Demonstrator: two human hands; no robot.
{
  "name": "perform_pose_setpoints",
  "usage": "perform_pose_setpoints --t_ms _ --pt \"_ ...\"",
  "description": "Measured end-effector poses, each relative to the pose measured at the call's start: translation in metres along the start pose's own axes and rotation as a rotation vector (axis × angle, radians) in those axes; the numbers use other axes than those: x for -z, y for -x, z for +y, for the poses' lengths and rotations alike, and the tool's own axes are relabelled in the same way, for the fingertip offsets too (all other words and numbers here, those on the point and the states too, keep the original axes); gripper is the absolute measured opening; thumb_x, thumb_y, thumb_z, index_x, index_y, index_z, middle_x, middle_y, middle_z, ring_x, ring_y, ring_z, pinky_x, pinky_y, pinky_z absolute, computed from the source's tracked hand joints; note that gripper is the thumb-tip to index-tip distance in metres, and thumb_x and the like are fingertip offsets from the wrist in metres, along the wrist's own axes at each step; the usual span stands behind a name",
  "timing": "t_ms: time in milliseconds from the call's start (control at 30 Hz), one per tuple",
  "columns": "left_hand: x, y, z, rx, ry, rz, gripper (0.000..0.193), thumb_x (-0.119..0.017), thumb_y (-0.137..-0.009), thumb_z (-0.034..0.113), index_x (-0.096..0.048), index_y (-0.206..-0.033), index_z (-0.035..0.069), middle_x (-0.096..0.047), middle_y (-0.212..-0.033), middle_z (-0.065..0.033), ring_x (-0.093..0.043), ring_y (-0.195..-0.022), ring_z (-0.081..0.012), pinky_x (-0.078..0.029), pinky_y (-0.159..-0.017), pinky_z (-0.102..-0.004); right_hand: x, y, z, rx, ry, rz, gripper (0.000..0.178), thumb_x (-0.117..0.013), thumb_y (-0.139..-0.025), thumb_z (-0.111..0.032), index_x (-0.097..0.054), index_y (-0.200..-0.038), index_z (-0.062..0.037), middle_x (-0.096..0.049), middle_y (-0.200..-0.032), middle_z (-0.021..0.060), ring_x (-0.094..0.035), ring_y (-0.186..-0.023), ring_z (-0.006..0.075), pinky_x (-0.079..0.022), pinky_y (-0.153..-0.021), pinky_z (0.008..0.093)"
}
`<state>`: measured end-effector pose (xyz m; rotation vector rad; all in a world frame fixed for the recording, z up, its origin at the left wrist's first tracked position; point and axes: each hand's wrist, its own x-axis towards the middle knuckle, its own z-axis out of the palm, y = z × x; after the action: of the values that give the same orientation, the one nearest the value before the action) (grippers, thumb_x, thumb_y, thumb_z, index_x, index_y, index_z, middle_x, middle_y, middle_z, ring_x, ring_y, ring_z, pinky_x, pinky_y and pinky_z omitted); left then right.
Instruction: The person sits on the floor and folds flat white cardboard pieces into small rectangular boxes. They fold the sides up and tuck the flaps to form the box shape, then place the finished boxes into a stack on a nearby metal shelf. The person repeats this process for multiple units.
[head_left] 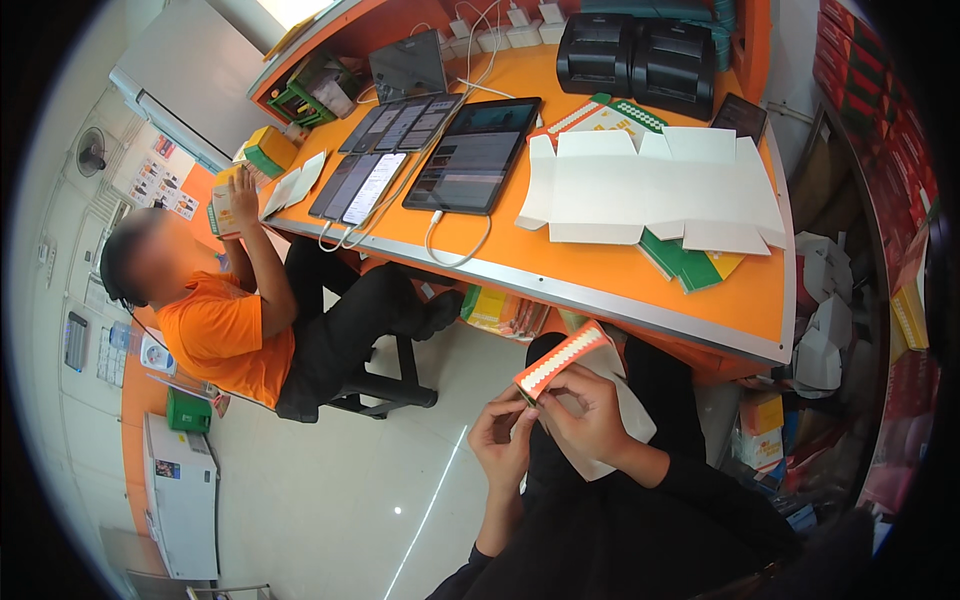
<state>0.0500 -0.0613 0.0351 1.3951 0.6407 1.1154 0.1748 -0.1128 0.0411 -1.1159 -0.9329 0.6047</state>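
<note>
Above my lap, both hands hold a partly folded paper carton point(565, 362). An orange panel with a white zigzag pattern faces up on it, and its plain white side hangs down below my right wrist. My left hand point(503, 440) pinches the carton's near left corner, where a bit of green shows. My right hand point(592, 412) grips it from the right, thumb meeting the left fingers at that corner. On the orange table point(480, 255) ahead lie flat unfolded cartons point(640, 190), white side up, with green and yellow printed parts showing underneath.
Phones point(375, 185) and a tablet point(475, 155) with charging cables lie on the table, black printers point(637, 62) behind. A seated co-worker point(225, 330) at the left holds a carton point(225, 203). Stacked boxes point(855, 80) line the right side; folded cartons point(825, 340) sit below the table's right end.
</note>
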Motion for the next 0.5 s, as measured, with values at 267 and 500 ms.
perform_pose_setpoints --t_ms 267,500 --pt "0.0 -0.008 0.015 -0.018 -0.303 -0.033 0.05 -0.071 -0.076 -0.006 -0.058 -0.124 0.0 -0.059 -0.116 -0.0104 -0.056 -0.116 -0.0226 -0.053 -0.091 -0.0353 -0.009 0.003 -0.022 -0.039 0.006 -0.025 0.018 -0.068 -0.084 -0.005 -0.065 -0.101 -0.0004 -0.068 -0.088 0.0122 -0.068 -0.076 0.0207 -0.052 -0.072 0.0281" --pt "0.015 -0.009 0.019 -0.01 -0.137 -0.301 0.044 -0.063 -0.085 -0.002 -0.055 -0.127 -0.004 -0.058 -0.125 -0.0184 -0.058 -0.113 -0.0242 -0.05 -0.093 -0.0341 0.004 -0.002 -0.016 -0.085 0.005 -0.193 0.011 -0.071 -0.083 -0.008 -0.068 -0.089 0.0006 -0.069 -0.079 0.0093 -0.067 -0.073 0.0152 -0.051 -0.069 0.0264"
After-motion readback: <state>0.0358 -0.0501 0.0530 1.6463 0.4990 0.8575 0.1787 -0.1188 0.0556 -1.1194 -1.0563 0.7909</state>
